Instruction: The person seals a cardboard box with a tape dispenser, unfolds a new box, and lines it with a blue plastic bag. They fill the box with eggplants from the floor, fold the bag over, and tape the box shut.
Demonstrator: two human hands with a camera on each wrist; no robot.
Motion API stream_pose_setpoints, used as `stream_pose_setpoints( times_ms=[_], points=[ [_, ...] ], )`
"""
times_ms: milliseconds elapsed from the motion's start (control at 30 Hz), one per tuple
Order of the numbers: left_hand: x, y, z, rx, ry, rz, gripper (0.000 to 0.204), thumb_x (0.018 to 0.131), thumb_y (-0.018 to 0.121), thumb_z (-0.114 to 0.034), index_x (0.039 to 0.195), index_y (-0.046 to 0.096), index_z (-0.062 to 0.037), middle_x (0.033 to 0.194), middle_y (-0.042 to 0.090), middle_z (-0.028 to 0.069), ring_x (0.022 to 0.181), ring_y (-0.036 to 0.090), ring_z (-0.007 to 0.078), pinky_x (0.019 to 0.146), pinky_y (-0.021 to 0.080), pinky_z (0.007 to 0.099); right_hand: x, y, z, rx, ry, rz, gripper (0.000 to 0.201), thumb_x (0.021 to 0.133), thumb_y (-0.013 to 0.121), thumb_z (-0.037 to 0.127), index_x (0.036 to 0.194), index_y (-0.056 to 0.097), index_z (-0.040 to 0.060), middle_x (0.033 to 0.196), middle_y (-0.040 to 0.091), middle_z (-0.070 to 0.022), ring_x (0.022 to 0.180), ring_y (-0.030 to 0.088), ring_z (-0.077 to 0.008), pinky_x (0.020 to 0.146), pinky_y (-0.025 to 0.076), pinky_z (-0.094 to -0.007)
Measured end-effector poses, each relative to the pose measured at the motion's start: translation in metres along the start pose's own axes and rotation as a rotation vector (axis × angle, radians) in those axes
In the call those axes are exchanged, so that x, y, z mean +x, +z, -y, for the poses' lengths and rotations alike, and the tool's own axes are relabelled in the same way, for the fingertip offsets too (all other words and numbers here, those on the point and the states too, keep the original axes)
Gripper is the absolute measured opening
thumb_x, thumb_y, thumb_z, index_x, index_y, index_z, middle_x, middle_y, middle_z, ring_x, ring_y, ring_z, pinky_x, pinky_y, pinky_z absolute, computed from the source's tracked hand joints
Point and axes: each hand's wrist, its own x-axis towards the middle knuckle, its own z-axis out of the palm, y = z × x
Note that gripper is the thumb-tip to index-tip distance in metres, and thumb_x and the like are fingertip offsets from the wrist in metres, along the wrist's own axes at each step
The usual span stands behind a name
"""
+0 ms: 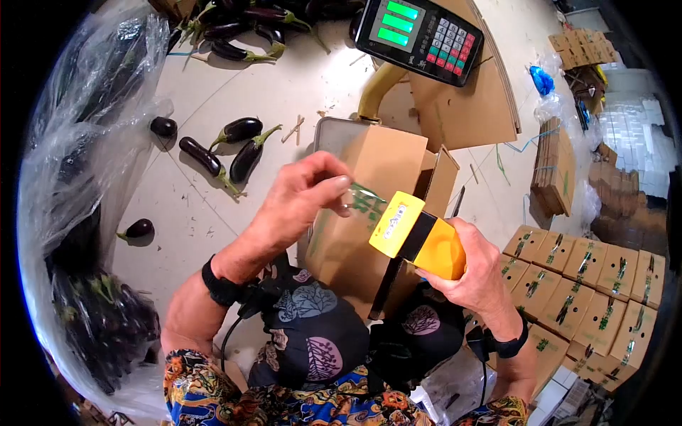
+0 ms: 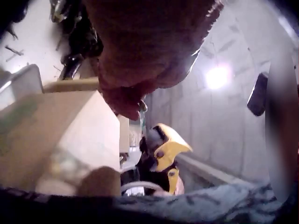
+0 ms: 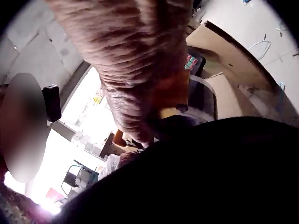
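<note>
My right hand [image 1: 474, 268] grips a yellow tape dispenser [image 1: 439, 248] by its rounded orange-yellow end. From its front runs a strip of clear tape [image 1: 368, 201] with green print. The thumb and fingers of my left hand [image 1: 288, 199] pinch the free end of that strip. Beneath both hands a brown cardboard box [image 1: 387, 155] lies across a platform scale [image 1: 328, 131], with a dark gap along its top. In the left wrist view the tape dispenser [image 2: 170, 149] appears below the left hand [image 2: 145, 56]. The right wrist view shows mostly the back of the right hand [image 3: 135, 70].
The scale's lit display [image 1: 419, 35] stands behind the box beside flat cardboard [image 1: 462, 106]. Loose eggplants [image 1: 245, 160] lie on the floor at left, near plastic sheeting [image 1: 92, 92]. Stacked taped cartons [image 1: 575, 291] stand at right, with bundled flat cartons [image 1: 554, 167] farther back.
</note>
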Motion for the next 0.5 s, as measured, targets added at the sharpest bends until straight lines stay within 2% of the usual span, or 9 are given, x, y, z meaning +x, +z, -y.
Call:
stream_pose_setpoints(
  times_ms=[133, 167, 300, 433, 500],
  points=[
    [-0.007, -0.045, 0.019, -0.106, -0.021, -0.188, 0.009, 0.095, 0.058, -0.012, 0.096, 0.059, -0.003, 0.083, 0.062, 0.0022, 0.073, 0.061, 0.0095, 0.067, 0.052, 0.0247, 0.007, 0.001, 0.001, -0.03, -0.072, 0.038, 0.067, 0.063, 0.089, 0.022, 0.116, 0.052, 0.0, 0.084, 0.063, -0.0166, 0.072, 0.066, -0.0326, 0.064, 0.056, -0.0376],
    [-0.012, -0.058, 0.021, -0.143, 0.039, -0.221, 0.009, 0.094, 0.06, -0.013, 0.096, 0.059, -0.0047, 0.082, 0.062, 0.0014, 0.072, 0.06, 0.0093, 0.067, 0.051, 0.0245, 0.006, -0.002, -0.002, -0.041, -0.077, 0.04, 0.068, 0.063, 0.089, 0.023, 0.116, 0.052, 0.0, 0.083, 0.063, -0.0163, 0.071, 0.066, -0.0322, 0.063, 0.056, -0.0375],
    [-0.008, -0.081, 0.045, -0.173, 0.02, -0.251, 0.01, 0.094, 0.06, -0.014, 0.096, 0.06, -0.0043, 0.082, 0.061, 0.0008, 0.073, 0.06, 0.0088, 0.068, 0.051, 0.0239, 0.011, 0.005, -0.001, -0.043, -0.087, 0.076, 0.067, 0.064, 0.088, 0.025, 0.115, 0.053, -0.0001, 0.082, 0.063, -0.0164, 0.07, 0.066, -0.0318, 0.061, 0.056, -0.0381],
    [-0.007, -0.118, 0.061, -0.192, 0.012, -0.371, 0.01, 0.093, 0.062, -0.014, 0.097, 0.06, -0.0051, 0.083, 0.06, -0.0008, 0.073, 0.057, 0.0087, 0.07, 0.051, 0.0247, 0.012, -0.004, -0.003, -0.138, -0.05, 0.12, 0.065, 0.065, 0.087, 0.025, 0.114, 0.054, -0.0004, 0.082, 0.063, -0.017, 0.071, 0.066, -0.0326, 0.062, 0.056, -0.0393],
    [-0.007, -0.121, 0.067, -0.221, -0.015, -0.315, 0.011, 0.094, 0.062, -0.016, 0.097, 0.06, -0.0052, 0.084, 0.06, -0.001, 0.074, 0.056, 0.0093, 0.071, 0.051, 0.0261, 0.01, -0.002, -0.011, -0.152, -0.053, 0.111, 0.064, 0.065, 0.087, 0.025, 0.114, 0.054, -0.0006, 0.082, 0.063, -0.0173, 0.071, 0.066, -0.0329, 0.061, 0.055, -0.0399]
  ],
)
